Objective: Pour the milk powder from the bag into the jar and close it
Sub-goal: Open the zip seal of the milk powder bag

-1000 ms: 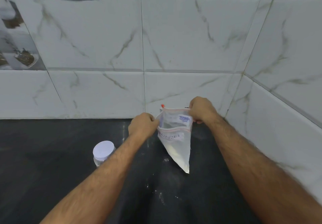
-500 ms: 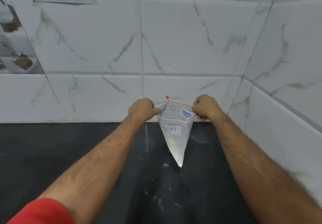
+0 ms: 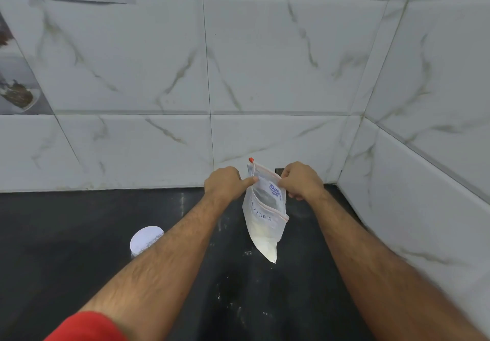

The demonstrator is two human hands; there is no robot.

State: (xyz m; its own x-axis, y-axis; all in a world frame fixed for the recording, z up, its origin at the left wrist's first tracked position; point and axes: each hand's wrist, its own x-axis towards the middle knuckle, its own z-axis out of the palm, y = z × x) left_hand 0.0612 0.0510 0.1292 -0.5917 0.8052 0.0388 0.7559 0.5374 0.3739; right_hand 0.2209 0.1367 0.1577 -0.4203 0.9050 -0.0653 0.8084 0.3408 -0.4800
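**A:** Milk powder bag point(image 3: 265, 216) hangs in the air above the dark surface point(image 3: 79, 234), close to the tiled corner, one lower corner pointing down with the powder settled in it. Both hands are on its top edge: the left hand point(image 3: 225, 184) pinches the left side of the mouth just under the red slider point(image 3: 251, 159), and the right hand point(image 3: 301, 180) pinches the right side with fingers curled round the rim.

**B:** And the jar?

**A:** Jar point(image 3: 145, 240) stands on the surface to the left, well apart from the bag and half hidden behind the left forearm. Its white lid looks to be on.

**B:** So what could go wrong?

**A:** The mouth appears partly parted. If they tug the two sides apart sharply, I'd expect powder to puff out; a few white specks already lie on the surface below. The jar isn't ready either: pouring before the lid comes off, or from this far away, would dump powder onto the surface. A thin, limp bag could also fold while tipping and send the stream sideways.
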